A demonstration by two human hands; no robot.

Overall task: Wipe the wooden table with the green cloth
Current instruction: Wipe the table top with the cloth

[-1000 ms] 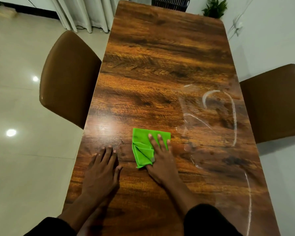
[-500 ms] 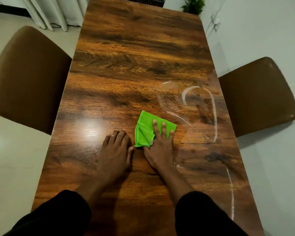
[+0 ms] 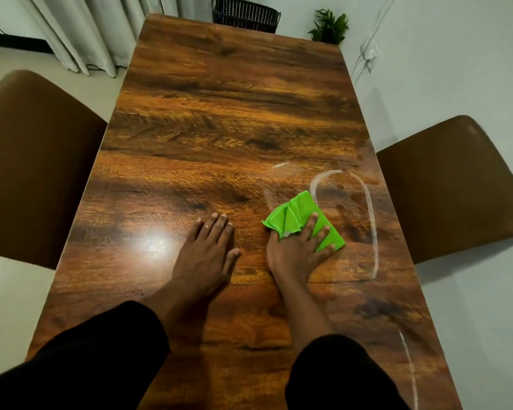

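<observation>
**tablewatcher:** Two hands on the wooden table (image 3: 219, 119), only the head view to go on. Right hand (image 3: 296, 253) lies flat on the green cloth (image 3: 304, 216), fingers (image 3: 312, 223) spread and pointing toward 1 o'clock, palm pressing down instead of pinching. Cloth is folded and bunched, sitting just right of the table's middle, roughly 2 o'clock from the left hand (image 3: 208, 255).

**grainguy:** Makes sense, a flat palm puts weight across the whole cloth. What's the left one doing?

**tablewatcher:** Flat on bare wood at about 9 o'clock of the cloth, fingers close together, touching nothing but the table. Looks like a brace so the person can lean in, I'd guess.

**grainguy:** Much left to wipe?

**tablewatcher:** Plenty, I reckon. A pale looping streak (image 3: 370, 220) curves round the cloth's 3 o'clock side, with its near end just beside the cloth at 12, and another pale line (image 3: 409, 368) runs near the table edge at 5 o'clock. Whether that's wet trail or residue, can't tell. Far half of the table looks untouched. Brown chairs at 9 (image 3: 33, 167) and 3 (image 3: 444, 184) are tucked at the sides, so they won't block a sweep.
</observation>
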